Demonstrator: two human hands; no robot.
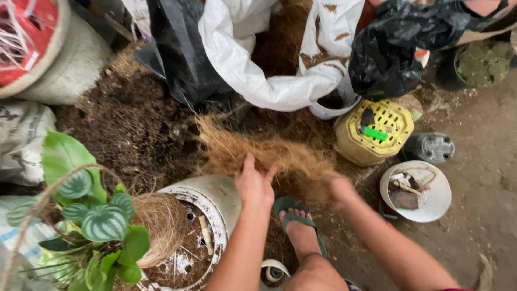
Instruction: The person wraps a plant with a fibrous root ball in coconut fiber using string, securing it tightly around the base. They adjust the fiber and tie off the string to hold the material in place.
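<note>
A wide tuft of brown coconut fibre (253, 148) is stretched above the soil. My left hand (253, 186) grips its near edge, fingers partly spread over the strands. My right hand (336, 189) is buried in the right end of the same tuft, blurred. Just below my left hand lies a white round pot (215, 196) on its side, dirt and a small stick inside. A hanging basket of fibre (161, 223) holds striped and plain green leaves (102, 221) at the lower left. My foot in a green sandal (299, 229) rests between my arms.
An open white sack (258, 64) of brown fibre stands behind, with black plastic bags (393, 48) beside it. A yellow perforated pot (374, 132), a dark pot (431, 146) and a white bowl (417, 191) with scraps lie at the right. Loose soil (129, 124) covers the left ground.
</note>
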